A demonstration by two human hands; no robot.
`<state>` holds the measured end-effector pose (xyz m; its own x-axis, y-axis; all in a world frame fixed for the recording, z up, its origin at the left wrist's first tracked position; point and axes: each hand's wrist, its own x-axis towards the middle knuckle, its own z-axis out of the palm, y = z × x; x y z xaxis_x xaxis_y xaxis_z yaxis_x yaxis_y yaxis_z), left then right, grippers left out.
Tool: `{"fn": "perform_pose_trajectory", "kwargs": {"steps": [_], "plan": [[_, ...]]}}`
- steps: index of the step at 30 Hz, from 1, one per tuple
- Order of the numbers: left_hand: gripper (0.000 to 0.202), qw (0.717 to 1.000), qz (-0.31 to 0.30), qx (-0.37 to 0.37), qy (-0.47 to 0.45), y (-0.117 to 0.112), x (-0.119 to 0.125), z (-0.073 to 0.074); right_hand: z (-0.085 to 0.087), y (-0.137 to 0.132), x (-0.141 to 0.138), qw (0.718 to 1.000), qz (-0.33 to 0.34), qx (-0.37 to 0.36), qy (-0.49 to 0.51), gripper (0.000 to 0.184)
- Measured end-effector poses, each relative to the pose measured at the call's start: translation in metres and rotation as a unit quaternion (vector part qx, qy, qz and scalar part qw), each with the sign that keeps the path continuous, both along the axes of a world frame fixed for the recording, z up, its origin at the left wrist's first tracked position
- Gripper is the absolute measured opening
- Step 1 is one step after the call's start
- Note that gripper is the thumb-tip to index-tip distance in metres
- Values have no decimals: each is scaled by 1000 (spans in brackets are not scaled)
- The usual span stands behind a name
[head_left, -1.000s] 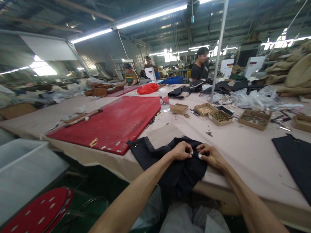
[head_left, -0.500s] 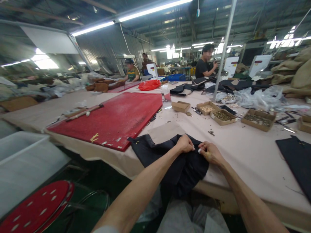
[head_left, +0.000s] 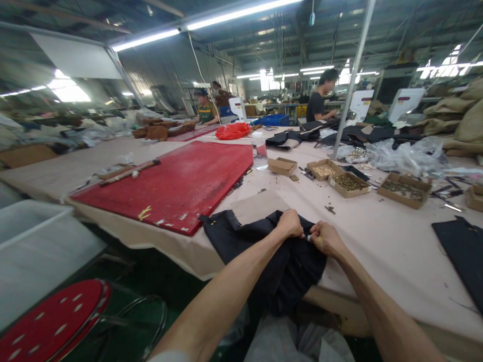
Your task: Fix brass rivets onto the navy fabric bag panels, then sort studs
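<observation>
A dark fabric piece (head_left: 260, 266) lies bunched over the table's front edge and hangs down toward my lap. My left hand (head_left: 291, 224) is closed on its upper edge, the fingers pinched together. Close beside it on the right, my right hand (head_left: 325, 238) pinches the same cloth. Something white shows at the right fingertips, perhaps a finger covering; I cannot tell. Whatever small part may sit between the two hands is hidden. Under the fabric's far side lies a flat beige sheet (head_left: 260, 205).
A red board (head_left: 177, 181) with a hammer (head_left: 130, 172) lies to the left. Cardboard boxes of small metal parts (head_left: 349, 184) stand at the back right, near a clear jar (head_left: 259, 153). Another dark piece (head_left: 458, 256) lies far right. A red stool (head_left: 49, 322) stands below left. People work farther back.
Both hands stay on the cloth, with the fingers shifted slightly and the left hand turned a little more over it. The co-worker at the back has lowered their hands.
</observation>
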<state>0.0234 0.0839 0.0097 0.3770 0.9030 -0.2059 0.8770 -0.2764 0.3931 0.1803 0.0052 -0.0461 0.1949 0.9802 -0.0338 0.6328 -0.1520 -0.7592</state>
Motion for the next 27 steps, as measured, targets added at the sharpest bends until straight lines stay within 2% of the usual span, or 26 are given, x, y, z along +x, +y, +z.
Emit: {"fn": "perform_pose_trajectory", "kwargs": {"steps": [3,6,9,11,14,19,20,23,27], "plan": [[47,1000,-3,3,4,-3,1,4,-3,-3,-3,1000,-2,19,-15,19],[47,1000,0,-5,2,-6,-1,13,-1,-18,-5,994,-2,103,-33,14],[43,1000,-9,-14,12,-3,-3,21,2,-36,-6,978,-86,167,-92,20],[39,999,-31,-21,27,1,-3,24,6,-41,-7,972,-130,151,-123,31],[39,997,-42,-21,56,7,-1,24,17,-36,-7,981,-120,94,-122,35],[68,995,58,0,84,5,2,18,51,-19,0,988,-124,77,-56,24],[72,994,78,4,82,4,1,15,57,-18,5,987,-130,79,-47,27],[71,993,104,6,57,4,-2,10,69,-23,26,985,-145,83,-48,38],[62,994,108,-13,31,-2,-13,11,84,-32,49,983,-159,80,-54,39]]}}
